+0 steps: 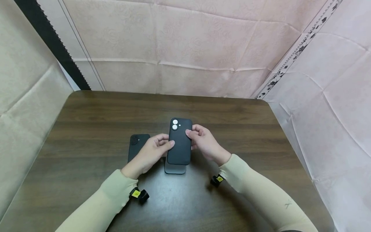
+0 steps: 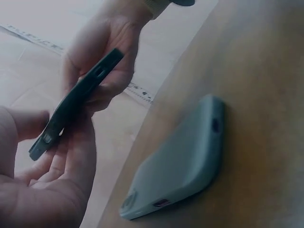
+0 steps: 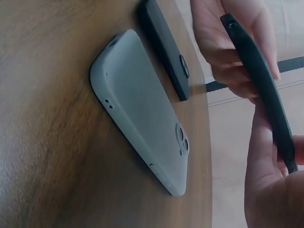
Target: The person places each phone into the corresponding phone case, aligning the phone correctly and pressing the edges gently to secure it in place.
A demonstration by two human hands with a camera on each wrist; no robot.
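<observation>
Both hands hold up a black phone case (image 1: 179, 146), with a pair of round white camera spots at its upper left in the head view. My left hand (image 1: 150, 151) pinches its left edge, thumb on the face, and my right hand (image 1: 207, 143) pinches the right edge the same way. Edge-on in the left wrist view, the case (image 2: 78, 97) looks thin, slightly bent and has cutouts. Below it a grey phone case (image 3: 142, 104) lies camera side up on the table; whether a phone is inside I cannot tell.
A black phone (image 1: 137, 145) lies on the brown wooden table (image 1: 87, 161) beside my left hand, partly covered by it. Pale cloth sheets (image 1: 203, 42) hang behind the table and at its sides. Each wrist carries a small black camera (image 1: 142, 196).
</observation>
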